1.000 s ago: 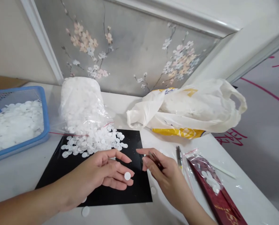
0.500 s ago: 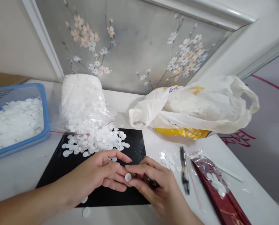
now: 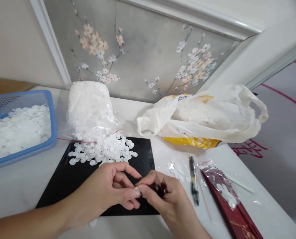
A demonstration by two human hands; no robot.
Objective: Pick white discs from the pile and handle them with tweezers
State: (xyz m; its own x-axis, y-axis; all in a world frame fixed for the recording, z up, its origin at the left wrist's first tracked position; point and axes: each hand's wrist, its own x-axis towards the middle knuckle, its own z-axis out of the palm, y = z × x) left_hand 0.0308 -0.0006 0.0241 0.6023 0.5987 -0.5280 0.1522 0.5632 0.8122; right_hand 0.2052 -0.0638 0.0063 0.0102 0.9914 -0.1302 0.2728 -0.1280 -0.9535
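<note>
Over a black mat [image 3: 63, 186], my left hand [image 3: 115, 187] is closed, its thumb and fingers pinching a small white round disc [image 3: 137, 191] at its edge. My right hand [image 3: 169, 199] meets it from the right, thumb and index fingertips touching or nearly touching the disc. Its curled fingers grip a dark reddish tool [image 3: 160, 187] with two pointed ends showing; the rest is hidden, so its kind is unclear. Behind my left hand, a pile of white discs [image 3: 105, 149] spills from a clear plastic bag [image 3: 89, 106] onto the mat.
A blue basket [image 3: 53, 129] full of white discs stands left. At the back right lies a white and yellow plastic bag [image 3: 207, 116]. Right of the mat are loose discs [image 3: 176, 171], a pen [image 3: 194, 181] and a dark red packet [image 3: 232, 205] under a clear bag with discs.
My left thumb has come onto the disc, which lay on the fingers before. The tool in my right hand has turned, its pointed ends now up. The view has shifted slightly.
</note>
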